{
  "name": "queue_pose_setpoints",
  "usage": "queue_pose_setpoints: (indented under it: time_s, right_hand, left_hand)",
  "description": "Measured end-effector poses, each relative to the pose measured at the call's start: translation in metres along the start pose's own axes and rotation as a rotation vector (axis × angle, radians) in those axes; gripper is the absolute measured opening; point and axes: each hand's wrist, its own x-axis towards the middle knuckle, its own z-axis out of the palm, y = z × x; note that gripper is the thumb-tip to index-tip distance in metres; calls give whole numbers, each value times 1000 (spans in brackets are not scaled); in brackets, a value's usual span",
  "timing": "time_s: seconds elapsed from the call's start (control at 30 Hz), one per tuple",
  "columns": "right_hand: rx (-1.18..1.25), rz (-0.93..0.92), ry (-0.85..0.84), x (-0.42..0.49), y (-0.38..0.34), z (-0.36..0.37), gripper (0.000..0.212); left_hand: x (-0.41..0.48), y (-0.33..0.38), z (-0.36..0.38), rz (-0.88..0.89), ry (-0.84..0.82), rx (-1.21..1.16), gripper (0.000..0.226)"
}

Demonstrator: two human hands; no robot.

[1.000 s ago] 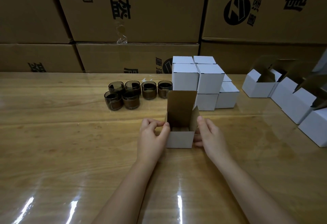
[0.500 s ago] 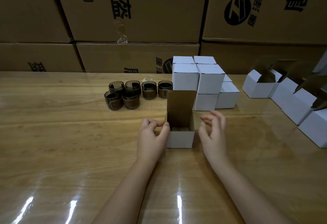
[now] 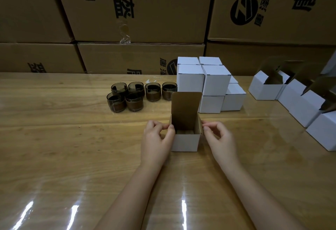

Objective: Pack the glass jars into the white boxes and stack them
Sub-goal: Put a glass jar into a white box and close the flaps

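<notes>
Pinching its side flaps, left hand and right hand hold the open white box. Glass jars stand toward the far edge of the tabletop, nearer the left hand.

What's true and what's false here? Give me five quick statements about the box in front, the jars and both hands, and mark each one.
1. The lid of the box stands upright. True.
2. Six jars sit left of the stack of closed boxes. True.
3. The right hand holds a jar. False: it pinches the box's right side.
4. The left hand is empty. False: it pinches the box's left side.
5. More open boxes wait at the far right. True.
</notes>
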Motion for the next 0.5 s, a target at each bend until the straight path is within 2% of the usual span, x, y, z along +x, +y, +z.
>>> queue_pose_setpoints:
  time_s: [0.2, 0.5]
  right_hand:
    - [142, 52, -6, -8, -7, 11, 8]
    - [142, 62, 28, -6, -4, 10, 14]
  left_hand:
    - [-1, 4, 4, -5, 34, 7, 24]
    - [0, 0, 1, -39, -13, -6, 21]
